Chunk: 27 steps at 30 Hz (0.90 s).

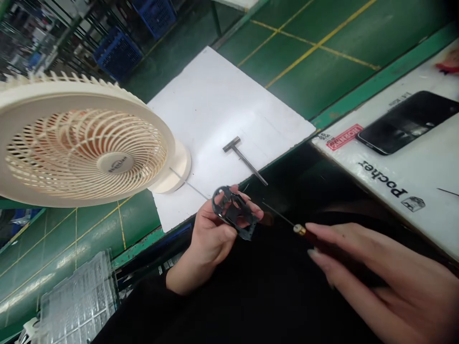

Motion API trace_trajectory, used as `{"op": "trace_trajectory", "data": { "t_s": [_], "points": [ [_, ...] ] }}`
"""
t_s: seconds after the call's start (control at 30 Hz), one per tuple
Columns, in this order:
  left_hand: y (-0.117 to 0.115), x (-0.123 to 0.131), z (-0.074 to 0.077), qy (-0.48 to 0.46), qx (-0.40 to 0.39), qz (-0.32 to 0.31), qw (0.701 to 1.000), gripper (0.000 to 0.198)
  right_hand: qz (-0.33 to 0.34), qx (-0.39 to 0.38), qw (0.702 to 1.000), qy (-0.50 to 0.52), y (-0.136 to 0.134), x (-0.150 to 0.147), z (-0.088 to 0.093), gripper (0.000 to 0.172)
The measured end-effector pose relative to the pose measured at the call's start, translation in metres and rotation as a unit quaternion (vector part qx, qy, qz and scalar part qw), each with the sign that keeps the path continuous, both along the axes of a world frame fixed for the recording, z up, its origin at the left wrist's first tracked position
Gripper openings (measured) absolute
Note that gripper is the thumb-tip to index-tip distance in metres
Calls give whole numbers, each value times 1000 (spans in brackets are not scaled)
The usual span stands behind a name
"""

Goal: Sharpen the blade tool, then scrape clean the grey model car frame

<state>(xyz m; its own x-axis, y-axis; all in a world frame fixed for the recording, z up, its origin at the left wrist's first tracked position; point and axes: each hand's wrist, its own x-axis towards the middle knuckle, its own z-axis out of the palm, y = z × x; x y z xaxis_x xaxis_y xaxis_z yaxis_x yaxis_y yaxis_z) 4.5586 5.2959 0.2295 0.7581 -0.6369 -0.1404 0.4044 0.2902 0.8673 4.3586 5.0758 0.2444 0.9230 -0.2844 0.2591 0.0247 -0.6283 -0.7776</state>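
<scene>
Okay: left hand (211, 229) at centre of view, fingers curled, clamped on black frame (234, 212). Right hand (390, 282) at lower right, closed around red-handled screwdriver (281, 215), tip near frame, not touching. T-handle key (244, 157) lies on white sheet (229, 110) on green bench (322, 62), near cream fan (86, 148). Phone (405, 122) on white board (390, 191), right. Blue crates (117, 53) upper left, contents unclear. Clear ribbed tray (77, 301) lower left, contents unclear.

The left hand (211, 234) curls in a grip, the right hand (390, 282) lies farther out (fingers nearly straight).
</scene>
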Motion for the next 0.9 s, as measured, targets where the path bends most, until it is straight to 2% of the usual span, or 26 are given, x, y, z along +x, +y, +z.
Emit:
{"op": "trace_trajectory", "data": {
  "t_s": [0.13, 0.33, 0.53, 0.73, 0.9],
  "points": [
    [0, 4, -4, -71, -12, 5, 997, 63, 26, 18, 997, -73, 21, 23, 11, 66],
    [7, 12, -4, -133, -41, 28, 990, 55, -15, 5, 998, -67, 47, 47, 21, 58],
    [17, 16, -7, -157, -24, 42, 986, 58, -11, 10, 997, -72, 60, 56, 18, 61],
    [26, 23, -13, -210, 10, 55, 976, 62, -5, 3, 998, -66, 66, 61, 13, 55],
    [28, 22, -14, -257, 22, 90, 962, 58, 6, 1, 997, -73, 67, 60, 12, 68]
  ]
}}
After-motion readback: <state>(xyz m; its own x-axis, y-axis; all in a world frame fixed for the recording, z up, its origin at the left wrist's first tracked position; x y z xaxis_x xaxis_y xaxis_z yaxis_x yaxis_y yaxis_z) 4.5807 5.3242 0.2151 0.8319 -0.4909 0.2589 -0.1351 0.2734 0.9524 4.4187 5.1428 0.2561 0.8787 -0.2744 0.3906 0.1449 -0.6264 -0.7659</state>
